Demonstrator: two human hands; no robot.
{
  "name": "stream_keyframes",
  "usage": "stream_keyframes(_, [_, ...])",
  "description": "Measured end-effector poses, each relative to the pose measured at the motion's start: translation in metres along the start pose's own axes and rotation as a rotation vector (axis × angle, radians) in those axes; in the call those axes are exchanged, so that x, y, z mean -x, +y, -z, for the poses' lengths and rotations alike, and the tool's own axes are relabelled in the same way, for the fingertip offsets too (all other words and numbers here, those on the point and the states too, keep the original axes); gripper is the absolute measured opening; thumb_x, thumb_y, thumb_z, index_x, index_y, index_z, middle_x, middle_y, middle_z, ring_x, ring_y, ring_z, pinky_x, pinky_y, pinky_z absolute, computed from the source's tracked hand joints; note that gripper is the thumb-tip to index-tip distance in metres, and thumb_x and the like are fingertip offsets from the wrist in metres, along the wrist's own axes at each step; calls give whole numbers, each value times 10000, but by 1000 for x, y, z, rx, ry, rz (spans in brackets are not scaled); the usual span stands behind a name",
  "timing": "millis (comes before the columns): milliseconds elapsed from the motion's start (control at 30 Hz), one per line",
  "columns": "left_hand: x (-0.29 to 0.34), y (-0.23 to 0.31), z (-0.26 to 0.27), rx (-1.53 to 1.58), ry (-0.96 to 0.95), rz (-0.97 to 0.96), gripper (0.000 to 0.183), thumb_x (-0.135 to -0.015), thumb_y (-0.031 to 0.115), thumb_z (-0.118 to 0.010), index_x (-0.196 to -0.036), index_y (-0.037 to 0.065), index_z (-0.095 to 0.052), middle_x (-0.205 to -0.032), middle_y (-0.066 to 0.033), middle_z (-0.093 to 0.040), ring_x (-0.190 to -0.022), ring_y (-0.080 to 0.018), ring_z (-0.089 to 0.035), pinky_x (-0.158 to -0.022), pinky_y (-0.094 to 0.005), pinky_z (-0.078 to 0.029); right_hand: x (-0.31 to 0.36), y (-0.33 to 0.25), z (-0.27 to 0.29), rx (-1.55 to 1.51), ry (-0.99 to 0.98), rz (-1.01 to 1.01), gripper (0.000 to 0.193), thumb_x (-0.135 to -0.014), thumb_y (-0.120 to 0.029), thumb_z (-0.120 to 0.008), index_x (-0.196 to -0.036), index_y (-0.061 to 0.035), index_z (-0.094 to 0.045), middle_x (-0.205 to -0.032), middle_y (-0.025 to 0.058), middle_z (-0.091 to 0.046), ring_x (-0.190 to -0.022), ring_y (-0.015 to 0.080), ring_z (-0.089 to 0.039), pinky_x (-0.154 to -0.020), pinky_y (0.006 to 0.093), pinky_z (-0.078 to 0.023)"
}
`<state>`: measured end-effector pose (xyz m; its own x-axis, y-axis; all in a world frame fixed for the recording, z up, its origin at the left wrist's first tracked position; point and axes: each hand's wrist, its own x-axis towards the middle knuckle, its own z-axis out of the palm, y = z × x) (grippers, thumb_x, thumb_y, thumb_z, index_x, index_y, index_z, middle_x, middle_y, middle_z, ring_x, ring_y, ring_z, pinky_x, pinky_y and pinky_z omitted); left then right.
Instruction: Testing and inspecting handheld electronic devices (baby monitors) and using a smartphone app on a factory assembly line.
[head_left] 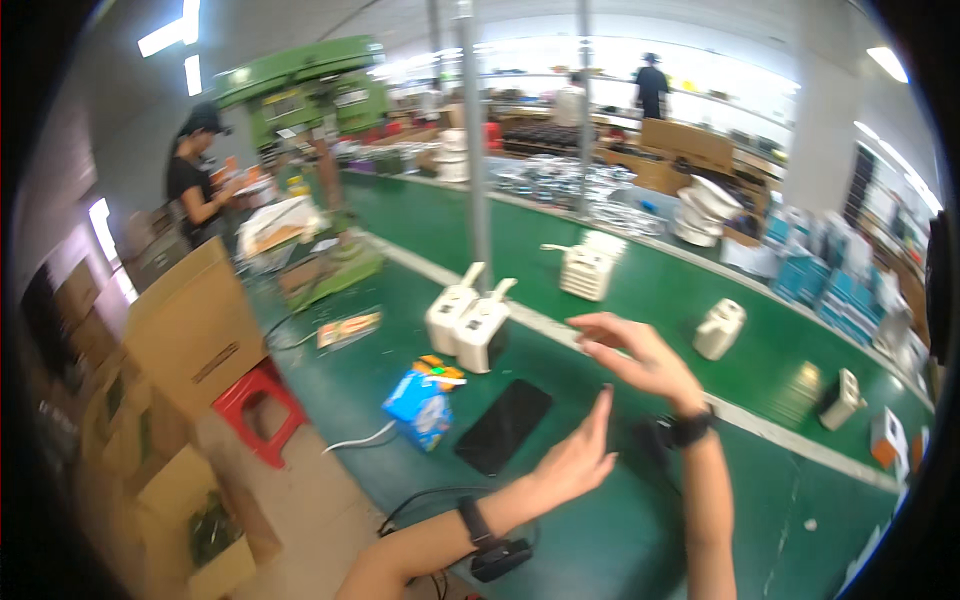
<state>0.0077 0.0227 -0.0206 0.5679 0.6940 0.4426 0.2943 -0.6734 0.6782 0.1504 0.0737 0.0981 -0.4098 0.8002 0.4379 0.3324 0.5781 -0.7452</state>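
**Green table, both hands bare and lifted**

Green covers the long table (600,520) that runs away from the person, with a pale stripe dividing it lengthwise. Both of the person's hands hang above it and hold nothing. The left hand (580,455) is flat, fingers pressed together and pointing up, its edge turned toward the camera. The right hand (635,355) is spread loosely, fingers curled a little and reaching leftward, a dark watch on its wrist.

Nearest to them, just left of the left hand, a flat black slab (503,425) like a phone lies face up on the table. Beside that sits a blue packet (420,405) with a small orange and green thing on top. Behind these, two white plastic units (468,325) with angled spouts stand upright, touching each other. More white units of the same sort are spread along the far side of the stripe: a ribbed one (588,268), a jug-shaped one (720,328), and another (842,398) further right.

As far as can be judged, no unit is in hand or visibly opened; the pair near the hands looks untouched, and any handling of them is yet to come.

A red stool (262,405) and cardboard boxes (185,330) stand on the floor to the left, where another person works by a green machine (300,85).
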Motion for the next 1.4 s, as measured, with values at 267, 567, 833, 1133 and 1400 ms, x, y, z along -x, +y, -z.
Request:
stream_keyframes(267, [0,-3,16,-110,-99,85,758,-854,166,-597,-1454,33,-154,-1363,-264,-397,-1152,-398,-497,-985,-443,-411,35,-167,-43,442,-196,547,289,-686,-221,-726,-961,-138,-700,-898,8,-651,-847,189,-609,-900,400,-459])
stream_keyframes(567, [-9,-5,-1,-153,-114,30,816,-838,131,-599,-1474,68,-92,-1269,-267,-468,-1096,-437,-520,-883,-450,-479,72,-198,-74,90,695,-37,172,-539,-75,-726,-683,-165,-698,-781,3,-625,-713,174,-609,-618,279,-487])
stream_keyframes(833, [2,-1,2,-140,-138,74,810,-841,134,-599,-1474,78,-96,-1310,-243,-452,-1125,-428,-510,-894,-443,-479,60,-193,-90,207,852,105,114,-623,-199,-728,-702,-139,-670,-779,-6,-580,-695,181,-590,-670,314,-446])
stream_keyframes(1133, [-7,-1,9,-122,-147,46,795,-840,125,-597,-1468,51,-115,-1325,-281,-417,-1163,-443,-479,-943,-443,-447,71,-189,-93,230,857,82,226,-662,-314,-706,-765,-120,-656,-827,29,-551,-724,216,-565,-711,366,-423])
stream_keyframes(1400, [-7,-3,2,-136,-138,45,796,-834,124,-597,-1470,60,-122,-1373,-261,-388,-1204,-421,-462,-978,-424,-435,77,-186,-73,287,845,101,341,-696,-417,-686,-820,-102,-642,-869,60,-525,-750,248,-543,-748,413,-402])
